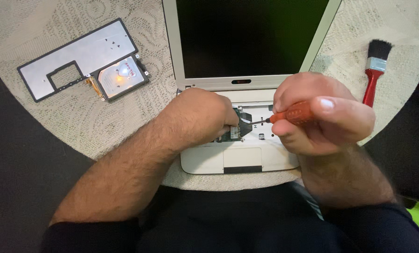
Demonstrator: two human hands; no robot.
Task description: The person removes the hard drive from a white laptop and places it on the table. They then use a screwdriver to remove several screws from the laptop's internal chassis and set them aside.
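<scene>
A white laptop (240,157) sits open on the round tabletop (78,117), which is covered by a pale lace-patterned cloth. Its screen is dark, and its keyboard is off, so the inner parts show above the touchpad.

The right hand (322,117) is closed around an orange-handled screwdriver (291,114) — thumb on top, fingers curled under. The thin metal shaft points left, and its tip meets a small green circuit card (234,133) in the opened area of the laptop. The left hand (202,115) is curled over that same spot with its fingers bent down onto the card's left side. Whether it pinches the card or only presses on it cannot be told, since the fingertips are hidden beneath the knuckles.

To the far left, well apart from the hands, the removed keyboard panel (73,58) lies with its silvery side up, and a hard drive (122,76) rests just beside it, touching its right end. At the right edge lies a red-handled brush (374,70) with black bristles.
</scene>
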